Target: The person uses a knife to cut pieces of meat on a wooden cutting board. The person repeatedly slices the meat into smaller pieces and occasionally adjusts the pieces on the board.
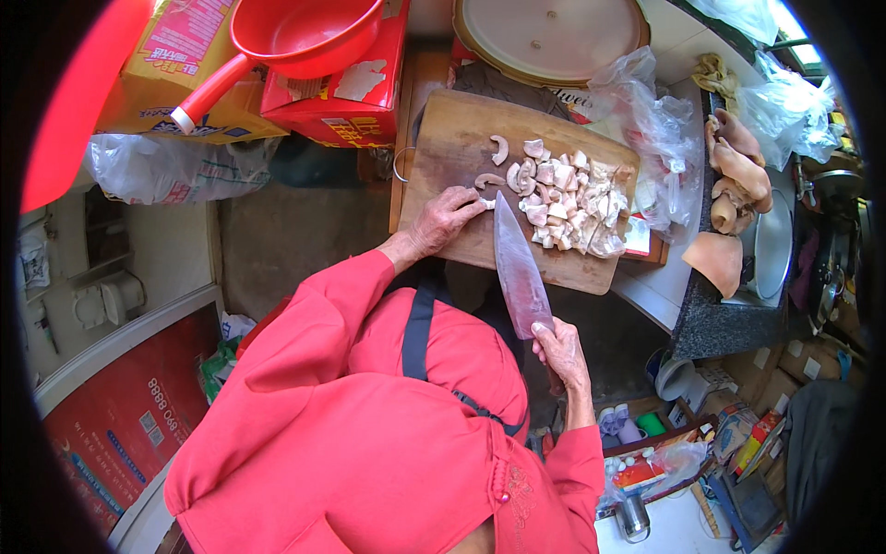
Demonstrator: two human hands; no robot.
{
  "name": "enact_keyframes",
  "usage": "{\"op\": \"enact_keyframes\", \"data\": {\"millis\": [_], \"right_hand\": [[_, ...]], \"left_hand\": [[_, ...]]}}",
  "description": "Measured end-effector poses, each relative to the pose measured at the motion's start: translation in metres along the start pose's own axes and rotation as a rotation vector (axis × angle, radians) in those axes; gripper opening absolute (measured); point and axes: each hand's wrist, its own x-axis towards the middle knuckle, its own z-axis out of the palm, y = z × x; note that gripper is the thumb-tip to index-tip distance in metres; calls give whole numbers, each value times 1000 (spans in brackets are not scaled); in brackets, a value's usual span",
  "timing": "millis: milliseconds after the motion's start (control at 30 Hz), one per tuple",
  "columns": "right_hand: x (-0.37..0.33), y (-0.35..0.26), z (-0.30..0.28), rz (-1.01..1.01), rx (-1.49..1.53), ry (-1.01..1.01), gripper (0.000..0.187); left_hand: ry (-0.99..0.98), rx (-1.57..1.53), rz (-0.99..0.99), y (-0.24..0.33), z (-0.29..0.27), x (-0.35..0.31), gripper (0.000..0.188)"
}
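- One person in a red top (351, 471) is bent above the work; the top takes the largest part of the view.
- Wooden cutting board (452, 134), lying in front of the person, carries the chopped meat on its right half.
- Red panel (129, 415) at the lower left has white and blue printing, with a square code; the letters are bent by the lens.
- Yellow-brown carton (152, 88) at the upper left shows a pink label and dark blue characters.
- Red box (346, 102) beside it has yellow printing, and pale torn patches.
- Red dipper (300, 42) rests on top of this box, its handle pointing to the lower left.
- Chopped meat (563, 203) makes a heap of pale pinkish cubes.
- Large knife (520, 272) has its tip directed away from the person; its blade looks smeared.
- Right hand (559, 355) is closed around the knife's handle.
- Left hand (443, 222) is at the board's near left edge, with fingers bent and pinched narrowly.
- Small pale piece (488, 204) is at these fingertips, just beside the knife's tip; whether the blade touches it, I cannot tell.
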Motion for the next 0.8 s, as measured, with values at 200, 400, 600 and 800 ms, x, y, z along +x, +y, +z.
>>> {"op": "enact_keyframes", "data": {"millis": [200,400,600,800], "right_hand": [[7,0,-7,49,7,-59,19],[17,3,-16,84,91,-161,19],[26,9,-22,175,271,-261,17],[30,16,-20,219,444,-312,18]], "left_hand": [[16,-2,-39,0,5,3,23],[39,15,-37,-2,8,2,21],[47,6,-55,-1,8,4,22],[37,-23,-102,1,7,4,23]]}}
